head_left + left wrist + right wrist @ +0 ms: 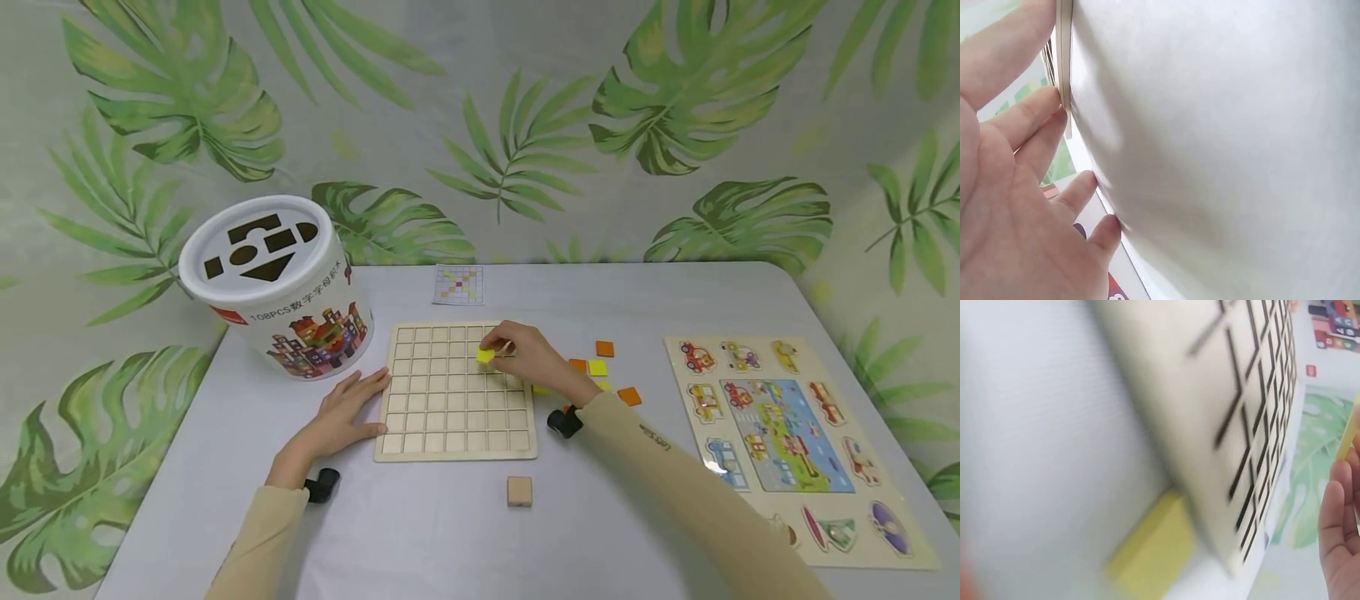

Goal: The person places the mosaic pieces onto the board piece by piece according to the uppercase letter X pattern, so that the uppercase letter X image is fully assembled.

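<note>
A wooden grid board (pixel 456 447) with square cells lies in the middle of the table. My right hand (pixel 528 358) pinches a yellow square tile (pixel 485 356) over the board's upper right cells; in the right wrist view the tile (pixel 1349 434) shows at the right edge between the fingers. My left hand (pixel 341 421) rests on the table with spread fingers, its fingertips at the board's left edge. In the left wrist view the thumb and fingers (pixel 1035 119) reach the board's side (pixel 1065 56). Loose orange (pixel 604 349) and yellow tiles (pixel 597 367) lie right of the board, partly hidden by my right arm.
A white lidded bucket (pixel 315 312) stands at the back left. Behind the board lies a small pattern card (pixel 458 285) with a coloured cross. A wooden block (pixel 519 492) sits in front of the board. A vehicle puzzle board (pixel 795 450) lies at the right, partly behind my right sleeve.
</note>
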Available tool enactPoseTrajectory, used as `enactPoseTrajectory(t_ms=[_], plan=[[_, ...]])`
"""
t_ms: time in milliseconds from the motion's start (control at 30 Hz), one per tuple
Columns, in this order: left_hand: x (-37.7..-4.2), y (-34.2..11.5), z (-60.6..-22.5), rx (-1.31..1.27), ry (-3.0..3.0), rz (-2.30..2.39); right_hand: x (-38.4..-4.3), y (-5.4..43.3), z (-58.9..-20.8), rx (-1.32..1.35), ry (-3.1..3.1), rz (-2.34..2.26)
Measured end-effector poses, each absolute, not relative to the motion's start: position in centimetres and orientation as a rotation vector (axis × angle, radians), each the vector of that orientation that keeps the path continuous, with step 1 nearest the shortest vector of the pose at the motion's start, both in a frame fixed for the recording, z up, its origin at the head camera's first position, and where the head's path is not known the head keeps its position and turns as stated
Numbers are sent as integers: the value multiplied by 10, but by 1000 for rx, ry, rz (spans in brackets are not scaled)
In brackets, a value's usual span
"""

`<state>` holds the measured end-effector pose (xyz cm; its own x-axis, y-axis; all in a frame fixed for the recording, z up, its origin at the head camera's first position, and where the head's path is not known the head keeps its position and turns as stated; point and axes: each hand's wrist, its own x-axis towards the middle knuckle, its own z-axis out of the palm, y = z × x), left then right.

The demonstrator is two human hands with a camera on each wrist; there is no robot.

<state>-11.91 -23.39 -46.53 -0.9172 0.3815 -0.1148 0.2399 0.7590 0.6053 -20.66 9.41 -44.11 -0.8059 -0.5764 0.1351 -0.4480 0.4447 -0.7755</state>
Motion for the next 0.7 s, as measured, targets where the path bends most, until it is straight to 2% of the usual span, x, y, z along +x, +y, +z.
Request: enactPoseTrajectory(t_ms=[300, 700], plan=[[-130, -238, -463, 513, 2715, 843, -234, 44, -444, -959, 2521, -1179], [-140, -237, -462, 499, 2682, 802, -245, -10, -450, -916, 2563, -1001]])
